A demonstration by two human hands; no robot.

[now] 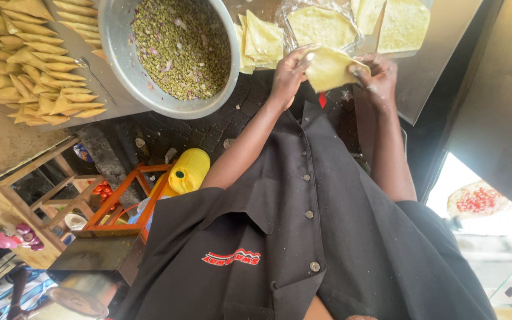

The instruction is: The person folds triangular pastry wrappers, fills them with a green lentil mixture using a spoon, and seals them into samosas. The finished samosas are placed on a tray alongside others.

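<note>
I'm seeing both hands pinching one yellow pastry sheet (329, 68) just off the desk (413, 89) edge: left hand (288, 71) fingers closing on its left side, right hand (377, 74) fingers gripping its right corner. Clear plastic bag (321, 24) of round sheets is lying just beyond the fingers, cut sheets (262, 38) beside it. Metal bowl (170, 53) of green filling is sitting left of the left fingers. Yellow jerrycan (189, 170) is standing below them. Red logo patch (232, 256) is showing on the black shirt.
</note>
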